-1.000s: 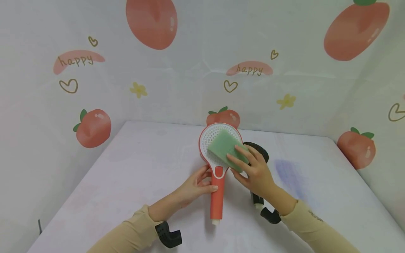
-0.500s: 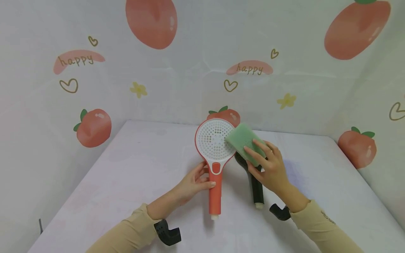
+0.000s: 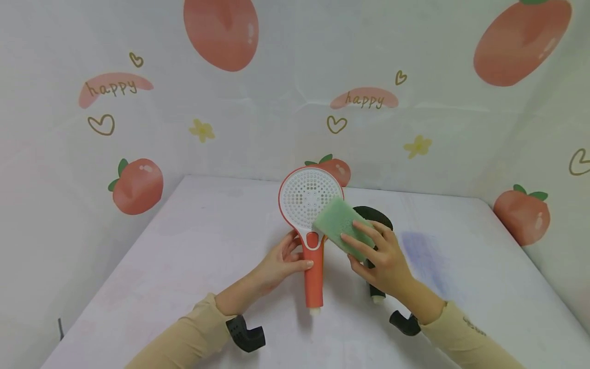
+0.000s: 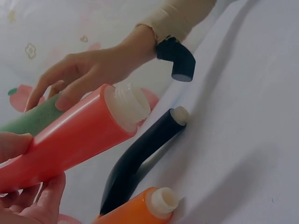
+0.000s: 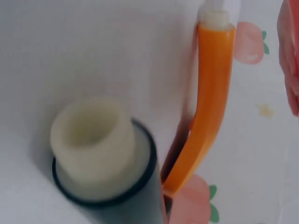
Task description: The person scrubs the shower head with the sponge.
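Note:
In the head view my left hand grips the handle of a red-orange shower head, thumb in front. Its round white spray face, full of small nozzles, points toward the camera. My right hand holds a green sponge by its right part, fingers spread over the front. The sponge overlaps the lower right rim of the spray face. The left wrist view shows the shower head's white threaded end raised off the table, with the sponge behind the handle.
A black shower head lies on the table behind my right hand, partly hidden. An orange shower head lies beside it, mostly hidden in the head view. A patterned cloth wall stands behind the table.
The sponge went from the middle of the spray face off to the right, then back left and down onto its lower right rim. The red-orange shower head rose slightly and shifted left.

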A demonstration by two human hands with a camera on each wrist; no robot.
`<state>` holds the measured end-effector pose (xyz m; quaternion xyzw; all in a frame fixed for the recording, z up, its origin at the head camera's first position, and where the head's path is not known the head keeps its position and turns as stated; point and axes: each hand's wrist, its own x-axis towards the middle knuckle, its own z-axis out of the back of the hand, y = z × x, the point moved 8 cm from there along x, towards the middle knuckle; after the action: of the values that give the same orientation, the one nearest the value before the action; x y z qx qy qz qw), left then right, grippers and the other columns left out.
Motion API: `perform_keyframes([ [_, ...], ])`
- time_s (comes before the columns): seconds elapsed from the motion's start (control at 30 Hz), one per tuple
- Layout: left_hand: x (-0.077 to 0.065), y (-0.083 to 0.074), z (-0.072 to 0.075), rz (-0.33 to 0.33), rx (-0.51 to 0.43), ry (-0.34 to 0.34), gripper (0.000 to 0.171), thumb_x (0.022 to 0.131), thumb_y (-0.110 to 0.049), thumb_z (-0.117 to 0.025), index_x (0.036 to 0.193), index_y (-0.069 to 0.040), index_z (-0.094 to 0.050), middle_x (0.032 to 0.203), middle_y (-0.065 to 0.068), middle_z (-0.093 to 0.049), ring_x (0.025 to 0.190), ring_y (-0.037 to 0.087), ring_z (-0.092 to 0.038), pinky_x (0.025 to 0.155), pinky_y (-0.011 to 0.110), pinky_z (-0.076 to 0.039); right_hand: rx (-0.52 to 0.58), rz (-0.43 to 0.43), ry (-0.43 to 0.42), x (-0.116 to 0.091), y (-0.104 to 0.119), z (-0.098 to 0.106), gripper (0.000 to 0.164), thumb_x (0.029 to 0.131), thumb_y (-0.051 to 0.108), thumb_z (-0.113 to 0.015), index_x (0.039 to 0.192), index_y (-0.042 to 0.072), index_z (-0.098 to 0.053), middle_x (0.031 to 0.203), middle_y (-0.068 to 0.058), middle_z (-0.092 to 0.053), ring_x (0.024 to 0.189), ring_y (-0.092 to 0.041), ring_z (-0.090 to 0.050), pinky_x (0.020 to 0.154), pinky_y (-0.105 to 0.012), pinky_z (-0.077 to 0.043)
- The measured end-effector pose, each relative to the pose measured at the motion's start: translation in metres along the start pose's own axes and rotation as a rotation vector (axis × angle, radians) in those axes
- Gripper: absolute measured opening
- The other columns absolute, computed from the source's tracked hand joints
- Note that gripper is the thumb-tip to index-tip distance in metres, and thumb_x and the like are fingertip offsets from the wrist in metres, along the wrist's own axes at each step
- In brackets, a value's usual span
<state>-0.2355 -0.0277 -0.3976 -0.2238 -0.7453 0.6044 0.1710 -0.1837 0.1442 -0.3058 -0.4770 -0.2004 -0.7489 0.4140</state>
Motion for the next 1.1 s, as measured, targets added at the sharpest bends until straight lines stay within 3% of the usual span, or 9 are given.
perform_keyframes([
  [0.27,0.004,-0.003,0.000,-0.051,0.043,0.007,0.086,0.081,0.000,-0.067,0.148,-0.014,-0.014,0.150,0.009,-0.027,0.108,0.017,-0.057,0.089,0.024,-0.050,0.076,0.021,0.022,-0.002,0.012,-0.003,0.028,0.091,0.026,-0.050,0.102,0.011,-0.070,0.111,-0.020,-0.061,0.098,-0.041,-0.051,0.085,-0.047,-0.041],
  [0.5,0.002,-0.014,-0.006,-0.090,0.077,0.065,0.088,0.080,-0.003,-0.069,0.147,-0.008,-0.012,0.148,0.016,-0.025,0.116,0.037,-0.051,0.088,0.023,-0.050,0.027,0.055,0.022,-0.005,0.017,-0.002,0.026,0.092,0.026,-0.048,0.101,0.016,-0.071,0.111,-0.017,-0.062,0.099,-0.042,-0.051,0.081,-0.046,-0.044],
  [0.7,0.005,-0.011,-0.005,-0.058,0.042,0.087,0.077,0.086,-0.001,-0.061,0.147,-0.010,-0.013,0.148,0.012,-0.025,0.115,0.022,-0.055,0.091,0.027,-0.051,0.007,0.072,0.000,-0.006,0.017,-0.002,0.026,0.091,0.024,-0.049,0.101,0.016,-0.071,0.110,-0.017,-0.063,0.100,-0.043,-0.050,0.080,-0.047,-0.045],
  [0.77,0.006,-0.009,-0.003,-0.032,0.017,0.073,0.067,0.092,-0.009,-0.054,0.146,-0.010,-0.015,0.146,0.012,-0.028,0.112,0.016,-0.055,0.093,0.030,-0.050,0.001,0.079,-0.006,-0.006,0.017,-0.002,0.025,0.091,0.023,-0.049,0.101,0.016,-0.071,0.110,-0.017,-0.063,0.098,-0.044,-0.050,0.080,-0.047,-0.046],
  [0.93,0.007,-0.008,0.001,0.034,-0.086,0.017,0.054,0.102,-0.037,-0.032,0.146,-0.010,-0.017,0.133,0.009,-0.043,0.107,0.015,-0.060,0.100,0.038,-0.047,-0.001,0.086,-0.014,-0.007,0.018,-0.002,0.025,0.091,0.022,-0.049,0.100,0.016,-0.071,0.109,-0.017,-0.063,0.096,-0.045,-0.050,0.080,-0.048,-0.045],
  [1.0,0.006,-0.010,0.004,0.035,-0.108,-0.016,0.055,0.101,-0.041,-0.031,0.144,-0.006,-0.021,0.124,0.003,-0.049,0.106,0.015,-0.060,0.101,0.040,-0.046,0.003,0.085,-0.014,-0.008,0.018,-0.002,0.025,0.091,0.023,-0.049,0.100,0.016,-0.071,0.109,-0.017,-0.063,0.096,-0.044,-0.051,0.081,-0.048,-0.044],
  [1.1,0.005,-0.015,0.008,0.014,-0.090,-0.078,0.059,0.099,-0.041,-0.039,0.139,0.001,-0.029,0.114,-0.004,-0.054,0.104,0.009,-0.058,0.101,0.041,-0.046,0.015,0.072,-0.007,-0.009,0.018,-0.003,0.025,0.091,0.023,-0.049,0.100,0.015,-0.071,0.110,-0.017,-0.063,0.097,-0.044,-0.051,0.082,-0.047,-0.044],
])
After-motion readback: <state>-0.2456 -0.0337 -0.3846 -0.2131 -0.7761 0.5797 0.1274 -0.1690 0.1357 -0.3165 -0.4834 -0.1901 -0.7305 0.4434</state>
